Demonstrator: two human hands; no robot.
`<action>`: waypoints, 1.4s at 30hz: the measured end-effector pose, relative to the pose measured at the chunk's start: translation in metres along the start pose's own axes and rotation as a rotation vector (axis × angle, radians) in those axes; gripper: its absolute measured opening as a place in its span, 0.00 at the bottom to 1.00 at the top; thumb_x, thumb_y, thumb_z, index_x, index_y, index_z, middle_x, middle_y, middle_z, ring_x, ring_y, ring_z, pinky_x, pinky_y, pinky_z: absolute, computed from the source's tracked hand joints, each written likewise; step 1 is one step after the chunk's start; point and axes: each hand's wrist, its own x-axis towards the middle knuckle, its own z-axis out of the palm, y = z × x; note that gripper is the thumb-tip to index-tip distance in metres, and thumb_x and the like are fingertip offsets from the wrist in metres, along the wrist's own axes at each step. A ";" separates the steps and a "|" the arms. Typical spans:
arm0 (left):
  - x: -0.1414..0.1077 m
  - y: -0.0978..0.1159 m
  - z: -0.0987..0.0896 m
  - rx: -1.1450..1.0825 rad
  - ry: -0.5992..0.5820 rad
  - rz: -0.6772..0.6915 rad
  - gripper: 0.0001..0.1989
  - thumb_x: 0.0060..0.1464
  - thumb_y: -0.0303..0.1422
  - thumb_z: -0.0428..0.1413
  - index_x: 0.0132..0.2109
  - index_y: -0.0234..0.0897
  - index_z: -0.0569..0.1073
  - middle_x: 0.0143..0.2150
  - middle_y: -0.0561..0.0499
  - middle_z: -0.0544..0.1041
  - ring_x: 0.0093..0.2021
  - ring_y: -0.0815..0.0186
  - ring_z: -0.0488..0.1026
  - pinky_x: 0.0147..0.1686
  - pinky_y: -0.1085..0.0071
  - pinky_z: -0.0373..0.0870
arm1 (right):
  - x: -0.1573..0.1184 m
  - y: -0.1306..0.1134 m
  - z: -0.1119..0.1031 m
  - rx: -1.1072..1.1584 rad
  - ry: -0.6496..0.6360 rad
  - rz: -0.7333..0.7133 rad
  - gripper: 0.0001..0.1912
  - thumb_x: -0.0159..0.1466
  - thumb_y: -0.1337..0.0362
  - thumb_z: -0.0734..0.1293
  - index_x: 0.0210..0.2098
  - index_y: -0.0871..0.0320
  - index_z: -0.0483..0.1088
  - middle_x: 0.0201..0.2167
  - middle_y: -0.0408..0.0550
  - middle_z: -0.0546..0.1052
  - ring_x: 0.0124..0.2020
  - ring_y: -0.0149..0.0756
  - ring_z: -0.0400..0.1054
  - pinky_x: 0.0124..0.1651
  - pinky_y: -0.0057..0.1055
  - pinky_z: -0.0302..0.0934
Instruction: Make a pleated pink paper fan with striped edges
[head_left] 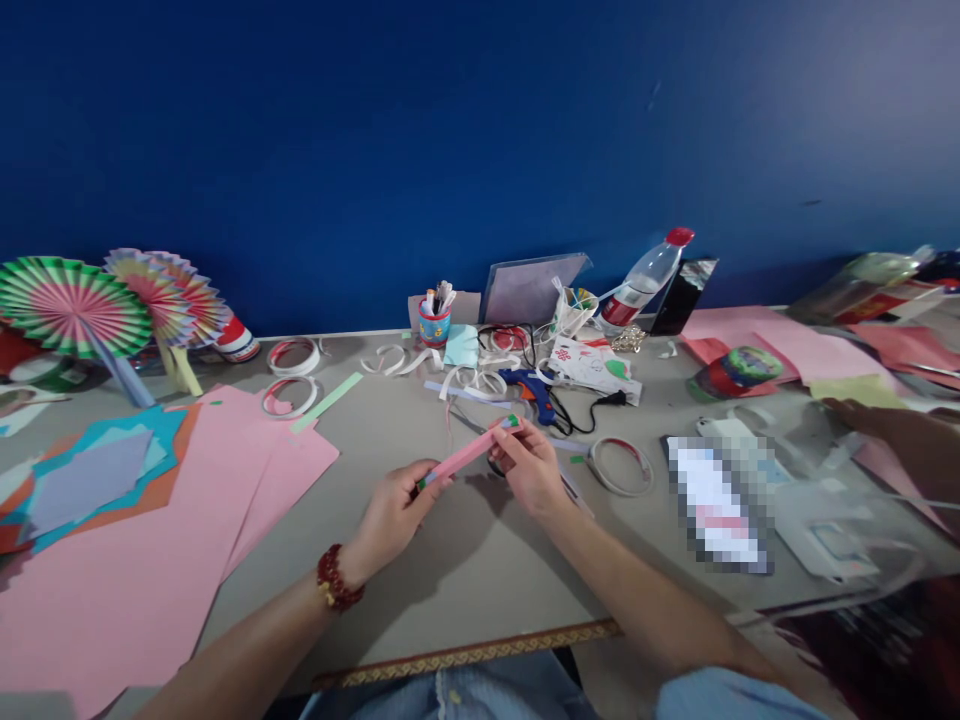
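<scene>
A narrow folded pink paper strip [466, 455] with green ends is held slantwise over the table, its right end higher. My left hand [401, 505] pinches its lower left end between thumb and fingers. At the upper right end, the fingers of my right hand [529, 465] are closed on the same strip. Just beyond my right hand lies a blue and orange glue gun [531, 392] with a black cord. A roll of white tape [619, 467] rests on the table to the right of that hand.
Pink paper sheets [187, 560] cover the left side, with finished pleated paper fans [75, 305] behind. Along the blue wall stand a pen cup [435, 325] and a plastic bottle [637, 285]. A phone [716, 505] lies to the right, near another person's hand [892, 430].
</scene>
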 end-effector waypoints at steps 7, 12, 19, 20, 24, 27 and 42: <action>-0.006 0.005 0.003 0.000 0.148 0.103 0.15 0.62 0.43 0.54 0.45 0.35 0.74 0.22 0.58 0.66 0.20 0.73 0.65 0.21 0.79 0.62 | 0.000 -0.004 -0.001 0.128 -0.040 0.069 0.14 0.48 0.59 0.80 0.28 0.56 0.75 0.24 0.38 0.73 0.22 0.24 0.64 0.27 0.22 0.61; -0.011 0.002 0.005 -0.050 0.200 0.251 0.13 0.62 0.38 0.56 0.50 0.37 0.74 0.29 0.54 0.76 0.24 0.72 0.72 0.27 0.77 0.69 | -0.002 -0.006 -0.003 0.195 -0.059 0.142 0.14 0.48 0.61 0.80 0.29 0.56 0.74 0.27 0.38 0.74 0.22 0.22 0.63 0.23 0.19 0.59; -0.015 -0.002 0.008 -0.154 0.249 0.343 0.12 0.62 0.34 0.56 0.52 0.38 0.69 0.38 0.49 0.81 0.27 0.72 0.74 0.31 0.76 0.73 | -0.005 -0.015 -0.001 0.213 -0.131 0.216 0.15 0.50 0.61 0.80 0.28 0.55 0.71 0.29 0.38 0.71 0.24 0.23 0.63 0.21 0.18 0.57; -0.016 -0.002 0.009 -0.187 0.255 0.340 0.12 0.62 0.34 0.56 0.51 0.38 0.68 0.38 0.49 0.81 0.27 0.72 0.74 0.30 0.76 0.72 | -0.005 -0.016 -0.001 0.216 -0.145 0.209 0.15 0.49 0.61 0.80 0.28 0.55 0.71 0.30 0.39 0.71 0.24 0.24 0.63 0.22 0.19 0.58; -0.017 -0.002 0.010 -0.224 0.281 0.353 0.08 0.62 0.34 0.57 0.46 0.38 0.66 0.38 0.48 0.81 0.26 0.72 0.74 0.28 0.76 0.72 | -0.004 -0.016 0.000 0.193 -0.158 0.179 0.15 0.49 0.60 0.80 0.27 0.54 0.71 0.29 0.40 0.69 0.24 0.26 0.61 0.25 0.23 0.61; -0.018 -0.003 0.009 -0.141 0.291 0.416 0.05 0.63 0.32 0.55 0.44 0.38 0.67 0.38 0.48 0.81 0.25 0.73 0.73 0.31 0.75 0.72 | -0.003 -0.014 -0.002 0.148 -0.160 0.154 0.15 0.48 0.58 0.80 0.27 0.54 0.71 0.28 0.40 0.69 0.23 0.27 0.60 0.27 0.25 0.62; -0.001 0.010 -0.008 0.181 0.172 0.322 0.07 0.62 0.34 0.53 0.45 0.38 0.70 0.43 0.47 0.78 0.41 0.64 0.75 0.43 0.69 0.70 | 0.007 -0.008 -0.012 -0.066 -0.097 -0.046 0.12 0.50 0.59 0.79 0.28 0.54 0.75 0.31 0.42 0.73 0.25 0.28 0.65 0.28 0.27 0.63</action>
